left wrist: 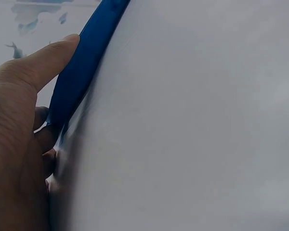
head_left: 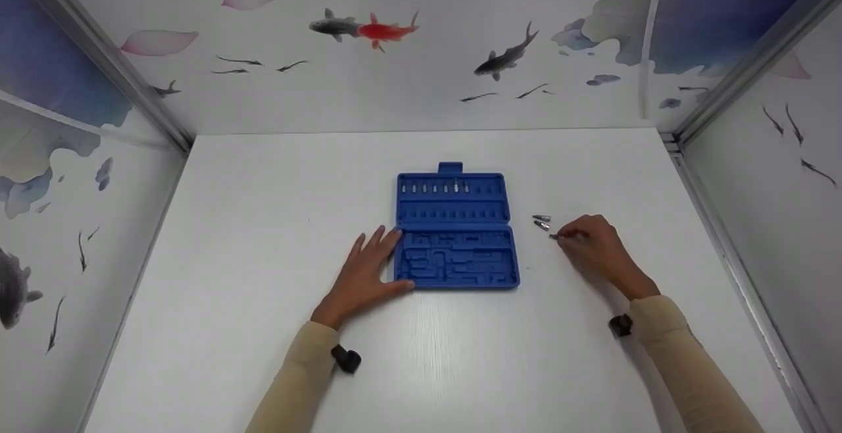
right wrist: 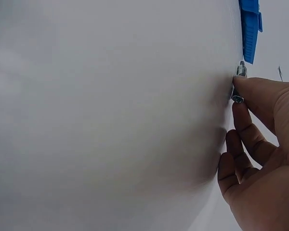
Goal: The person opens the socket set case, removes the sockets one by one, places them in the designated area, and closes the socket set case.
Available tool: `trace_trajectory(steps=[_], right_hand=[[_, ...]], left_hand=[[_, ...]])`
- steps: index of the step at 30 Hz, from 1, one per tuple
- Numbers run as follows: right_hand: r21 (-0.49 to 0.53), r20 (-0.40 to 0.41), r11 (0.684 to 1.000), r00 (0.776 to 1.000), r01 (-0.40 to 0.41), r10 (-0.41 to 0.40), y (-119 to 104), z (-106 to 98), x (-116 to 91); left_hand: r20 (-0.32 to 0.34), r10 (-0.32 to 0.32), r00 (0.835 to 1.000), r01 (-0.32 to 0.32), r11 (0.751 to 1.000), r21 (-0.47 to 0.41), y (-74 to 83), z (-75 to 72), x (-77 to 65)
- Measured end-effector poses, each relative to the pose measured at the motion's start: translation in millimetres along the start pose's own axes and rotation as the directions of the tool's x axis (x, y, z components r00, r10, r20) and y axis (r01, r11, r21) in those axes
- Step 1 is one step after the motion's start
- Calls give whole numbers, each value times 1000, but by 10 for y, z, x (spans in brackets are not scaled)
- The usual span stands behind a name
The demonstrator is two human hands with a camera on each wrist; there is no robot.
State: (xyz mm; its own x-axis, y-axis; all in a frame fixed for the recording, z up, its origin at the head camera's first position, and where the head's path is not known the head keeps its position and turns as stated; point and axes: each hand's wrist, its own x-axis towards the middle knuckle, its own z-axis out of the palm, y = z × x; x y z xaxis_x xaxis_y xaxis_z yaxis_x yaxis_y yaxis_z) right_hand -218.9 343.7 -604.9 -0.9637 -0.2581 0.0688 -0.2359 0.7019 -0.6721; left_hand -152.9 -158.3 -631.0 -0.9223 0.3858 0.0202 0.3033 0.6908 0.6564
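Observation:
My left hand [head_left: 360, 280] rests at the near left corner of an unfolded blue plastic tool case [head_left: 515, 255]. Its thumb touches the front edge and its spread fingers lie along the left side; in the left wrist view the thumb [left wrist: 58, 55] meets the case wall [left wrist: 86, 62]. To the right of the case, my right hand [head_left: 600, 249] pinches a small metal bit socket [right wrist: 237, 99] between thumb and index finger, close to the table. Its hollow end shows in the right wrist view, while the fingers cover part of it. Two similar silver pieces, one upper [head_left: 541, 217] and one lower [head_left: 541, 226], lie beside the fingertips.
Several slim silver bits [head_left: 435, 188] stand in the upper row of the case's far half. The near half shows moulded recesses [head_left: 460, 262]. A white table [head_left: 263, 209] carries everything, with printed panels [head_left: 421, 91] at the back and sides.

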Motion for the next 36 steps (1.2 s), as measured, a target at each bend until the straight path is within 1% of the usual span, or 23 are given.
trace_trajectory(steps=[3, 8, 12, 15, 20, 26, 29, 33, 36], right_hand=[[-16, 7, 1000, 1000, 3, -3, -13, -8, 14], [17, 7, 1000, 1000, -10, 10, -98, -69, 48], [47, -9, 999, 1000, 20, -19, -228, -107, 158], [62, 1, 997, 999, 47, -47, -346, -88, 287], [79, 42, 993, 995, 84, -87, -527, 25, 522], [109, 71, 988, 991, 109, -117, -691, 188, 774], [129, 93, 983, 986, 127, -140, -759, 287, 894], [125, 104, 980, 980, 156, -169, -826, 420, 1047], [101, 110, 979, 976, 177, -188, -873, 505, 1149]], left_hand=[[-7, -3, 1000, 3, 1000, -13, 2, 1, 8], [-3, -5, 1000, 5, 1000, -14, -2, 17, 20], [-2, 0, 1000, 0, 1000, -2, -6, 11, 29], [-11, 13, 1000, -13, 1000, 5, -12, 0, 32], [-25, 31, 999, -30, 999, 10, -12, -10, 17], [-10, 12, 1000, -12, 1000, -10, -2, -15, 20], [-3, 5, 1000, -5, 1000, 2, -13, -8, 18], [4, 2, 1000, -2, 1000, 5, -11, 2, 13], [5, 4, 1000, -4, 1000, 2, -5, 0, 2]])
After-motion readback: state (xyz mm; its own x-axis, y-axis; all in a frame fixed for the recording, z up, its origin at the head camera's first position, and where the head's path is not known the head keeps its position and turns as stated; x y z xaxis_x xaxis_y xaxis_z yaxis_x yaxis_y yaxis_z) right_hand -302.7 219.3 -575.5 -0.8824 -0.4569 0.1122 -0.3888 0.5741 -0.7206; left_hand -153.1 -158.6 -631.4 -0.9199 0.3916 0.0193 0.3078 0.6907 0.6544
